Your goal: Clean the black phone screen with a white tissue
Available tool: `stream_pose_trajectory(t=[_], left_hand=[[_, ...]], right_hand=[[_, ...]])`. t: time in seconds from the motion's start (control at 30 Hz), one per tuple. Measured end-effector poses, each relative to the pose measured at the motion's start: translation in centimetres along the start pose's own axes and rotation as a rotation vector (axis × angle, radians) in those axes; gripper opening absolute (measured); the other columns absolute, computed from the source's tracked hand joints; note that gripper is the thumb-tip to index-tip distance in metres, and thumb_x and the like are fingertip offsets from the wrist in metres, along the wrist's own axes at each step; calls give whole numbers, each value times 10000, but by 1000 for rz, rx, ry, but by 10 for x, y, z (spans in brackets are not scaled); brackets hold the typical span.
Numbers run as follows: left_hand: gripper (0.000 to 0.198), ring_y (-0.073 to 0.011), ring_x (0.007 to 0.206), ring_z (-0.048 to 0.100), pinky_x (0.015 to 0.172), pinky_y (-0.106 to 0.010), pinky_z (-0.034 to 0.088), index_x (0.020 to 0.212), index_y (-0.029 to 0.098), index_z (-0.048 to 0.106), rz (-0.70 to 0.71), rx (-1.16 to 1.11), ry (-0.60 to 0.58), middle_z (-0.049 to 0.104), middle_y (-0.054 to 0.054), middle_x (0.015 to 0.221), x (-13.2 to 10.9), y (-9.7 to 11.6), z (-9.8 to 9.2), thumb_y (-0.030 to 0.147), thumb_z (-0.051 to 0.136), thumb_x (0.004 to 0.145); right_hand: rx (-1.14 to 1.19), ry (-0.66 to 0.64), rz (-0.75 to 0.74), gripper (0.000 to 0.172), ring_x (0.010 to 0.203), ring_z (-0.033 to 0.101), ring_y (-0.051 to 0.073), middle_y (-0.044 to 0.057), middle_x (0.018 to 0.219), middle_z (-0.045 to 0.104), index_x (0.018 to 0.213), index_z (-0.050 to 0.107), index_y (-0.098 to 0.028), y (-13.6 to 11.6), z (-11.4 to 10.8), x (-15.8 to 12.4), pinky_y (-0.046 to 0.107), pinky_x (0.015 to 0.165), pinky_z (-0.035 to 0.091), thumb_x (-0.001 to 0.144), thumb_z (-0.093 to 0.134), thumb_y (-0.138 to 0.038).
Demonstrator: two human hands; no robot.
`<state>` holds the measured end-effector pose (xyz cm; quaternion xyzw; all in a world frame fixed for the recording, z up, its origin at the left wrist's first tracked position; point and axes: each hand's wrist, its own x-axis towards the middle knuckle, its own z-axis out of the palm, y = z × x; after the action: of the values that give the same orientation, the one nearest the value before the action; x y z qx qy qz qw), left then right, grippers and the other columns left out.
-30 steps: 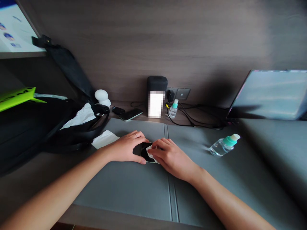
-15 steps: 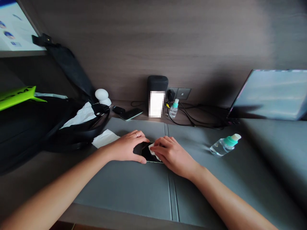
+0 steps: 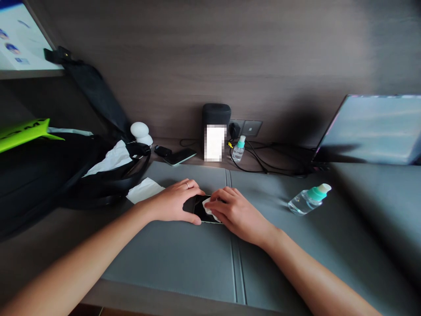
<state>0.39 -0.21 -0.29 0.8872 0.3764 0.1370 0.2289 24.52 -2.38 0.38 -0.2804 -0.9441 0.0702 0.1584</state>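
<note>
A black-screened phone (image 3: 199,210) lies flat on the grey desk mat (image 3: 158,256). My left hand (image 3: 176,202), with a ring on one finger, grips the phone's long edges between thumb and fingers. Pinched in the fingers of my right hand (image 3: 235,213) is a white folded tissue (image 3: 210,210), pressed on the phone's screen. The phone's right end is hidden under that hand. To the right stands a clear spray bottle (image 3: 304,202) with a teal and white top.
Left of my hands are a white tissue sheet (image 3: 144,189) and a black backpack (image 3: 39,175). Along the wall sit a second phone (image 3: 180,156), a black speaker-like box (image 3: 216,115), a smaller spray bottle (image 3: 238,151) and cables (image 3: 259,160). A laptop (image 3: 371,129) stands at the right.
The tissue in my right hand has shifted very slightly left on the phone's screen. My left hand keeps its grip on the phone.
</note>
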Motion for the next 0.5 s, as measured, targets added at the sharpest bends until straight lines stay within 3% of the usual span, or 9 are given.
stream_pose_trajectory(t=[0.5], left_hand=[[637, -277, 1145, 517, 968, -399, 443, 1271, 291, 546, -10, 3, -12, 552, -42, 1181, 0, 1, -1, 503, 780, 719]], right_hand=[[20, -14, -13, 254, 987, 558, 199, 87, 1087, 627, 1155, 656, -233, 1, -2, -3, 367, 885, 431, 1015, 444, -240]])
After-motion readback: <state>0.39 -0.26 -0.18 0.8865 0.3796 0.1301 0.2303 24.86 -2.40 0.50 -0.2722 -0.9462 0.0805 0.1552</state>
